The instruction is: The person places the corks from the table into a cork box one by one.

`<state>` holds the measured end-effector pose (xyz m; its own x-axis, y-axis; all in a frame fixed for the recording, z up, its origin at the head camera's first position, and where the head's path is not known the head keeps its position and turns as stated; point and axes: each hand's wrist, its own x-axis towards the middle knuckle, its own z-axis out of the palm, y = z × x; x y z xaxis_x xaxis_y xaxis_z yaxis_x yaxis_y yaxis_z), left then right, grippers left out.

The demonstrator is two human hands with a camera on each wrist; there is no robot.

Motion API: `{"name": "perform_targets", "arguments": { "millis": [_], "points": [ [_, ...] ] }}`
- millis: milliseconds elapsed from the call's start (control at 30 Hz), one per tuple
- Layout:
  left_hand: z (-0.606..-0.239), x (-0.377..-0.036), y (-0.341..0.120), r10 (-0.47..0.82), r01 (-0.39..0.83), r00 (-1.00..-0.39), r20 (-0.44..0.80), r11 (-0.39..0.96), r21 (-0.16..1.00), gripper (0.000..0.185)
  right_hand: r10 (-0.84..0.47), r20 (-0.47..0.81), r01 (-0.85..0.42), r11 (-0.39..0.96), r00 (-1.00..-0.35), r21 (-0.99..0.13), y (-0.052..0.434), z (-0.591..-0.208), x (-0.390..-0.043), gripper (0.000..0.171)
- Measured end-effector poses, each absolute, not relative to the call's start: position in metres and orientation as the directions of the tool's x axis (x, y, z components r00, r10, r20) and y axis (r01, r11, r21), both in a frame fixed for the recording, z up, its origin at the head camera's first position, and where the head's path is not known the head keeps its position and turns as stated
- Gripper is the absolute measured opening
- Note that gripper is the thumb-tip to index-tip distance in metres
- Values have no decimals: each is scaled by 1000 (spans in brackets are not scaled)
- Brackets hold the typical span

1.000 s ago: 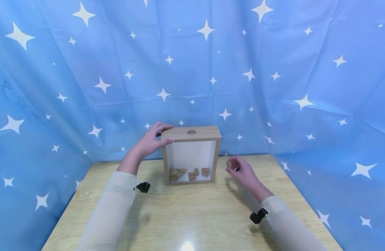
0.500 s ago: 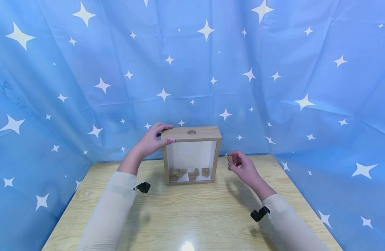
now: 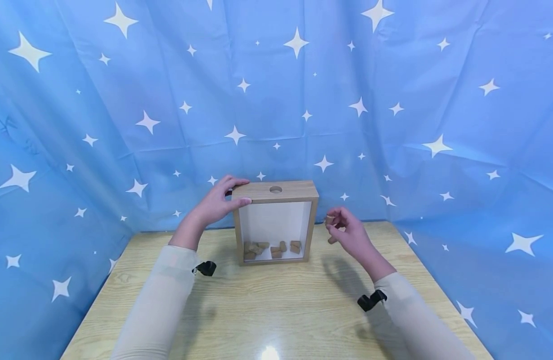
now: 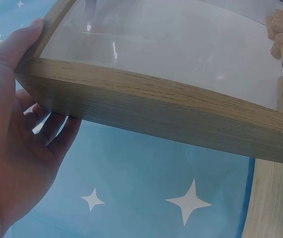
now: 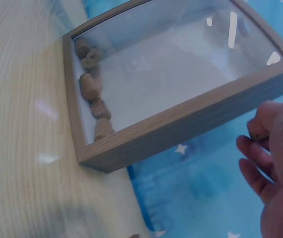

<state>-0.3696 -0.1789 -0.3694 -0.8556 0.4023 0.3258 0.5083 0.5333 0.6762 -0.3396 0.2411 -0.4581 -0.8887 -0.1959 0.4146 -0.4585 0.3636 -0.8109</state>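
On the table, toward its far edge, the right hand is raised just right of the wooden box, pinching a small cork between thumb and fingertips. The grip looks light and takes only the cork's end, so it could slip out and roll toward the table's right edge. The box stands upright near the middle of the far edge, with loose corks piled behind its clear front. The left hand grips its top left corner, fingers curled over the edge. The hole in the top is narrow; a tilted cork could catch on the rim and bounce off behind, and a hard push could tip the box backward.
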Motion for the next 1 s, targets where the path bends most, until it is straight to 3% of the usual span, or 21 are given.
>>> {"name": "perform_targets", "arguments": {
  "millis": [300,1000],
  "points": [
    [-368,-370,-179,402,506,-857,323,532,679,69,-179,484,-512,413,-857,-753,235,-438,-343,24],
    [-369,-371,-178,390,486,-868,307,543,685,69,-123,587,-591,325,-800,-738,226,-389,-351,18]
  ]
}}
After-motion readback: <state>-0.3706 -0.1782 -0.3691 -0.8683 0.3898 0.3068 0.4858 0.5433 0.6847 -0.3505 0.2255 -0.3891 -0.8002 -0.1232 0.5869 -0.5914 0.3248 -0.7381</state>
